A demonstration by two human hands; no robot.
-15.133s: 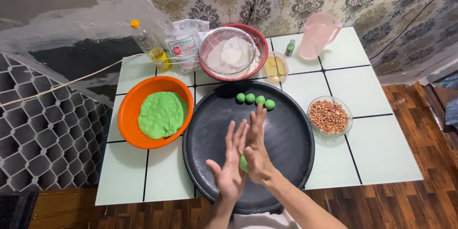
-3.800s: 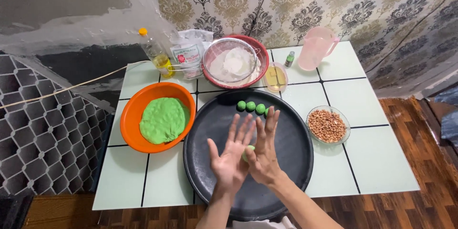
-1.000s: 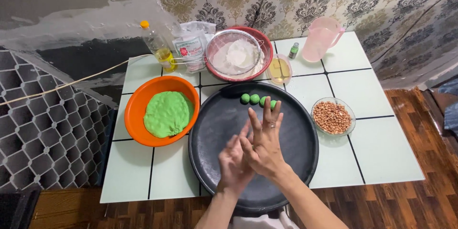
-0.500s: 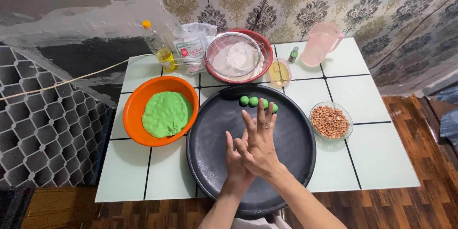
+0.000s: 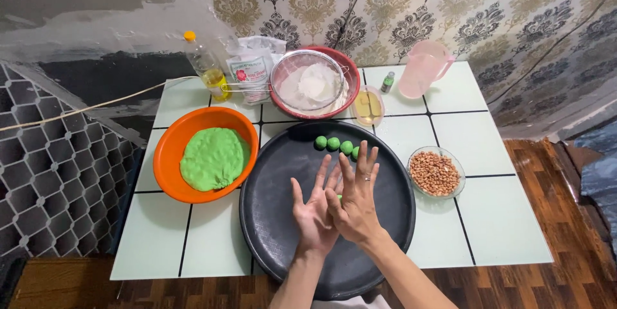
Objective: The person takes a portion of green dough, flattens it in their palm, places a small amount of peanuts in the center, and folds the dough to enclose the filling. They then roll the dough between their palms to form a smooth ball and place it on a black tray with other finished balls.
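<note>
1. A bit of green dough (image 5: 339, 198) sits squeezed between our two flat palms, over the middle of the big black tray (image 5: 270, 219). We only see a tiny edge of it.
2. Our left hand (image 5: 313, 214) lies under, palm up. Our right hand (image 5: 355, 201) presses on top. All fingers are stretched out.
3. Four green balls (image 5: 333, 144) wait just past our fingertips on the tray.
4. The orange bowl of dough (image 5: 212, 158) is to the left, the peanut dish (image 5: 436, 172) to the right. Nothing blocks us.

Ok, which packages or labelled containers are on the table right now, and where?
Plastic bag: back of the table, left of the sieve; clear, crumpled, white contents, red-and-green label.
Oil bottle: left of that bag; clear, yellow oil, orange cap.
Small bottle: beside the pink jug; dark with green cap.
No signs or screens.
</note>
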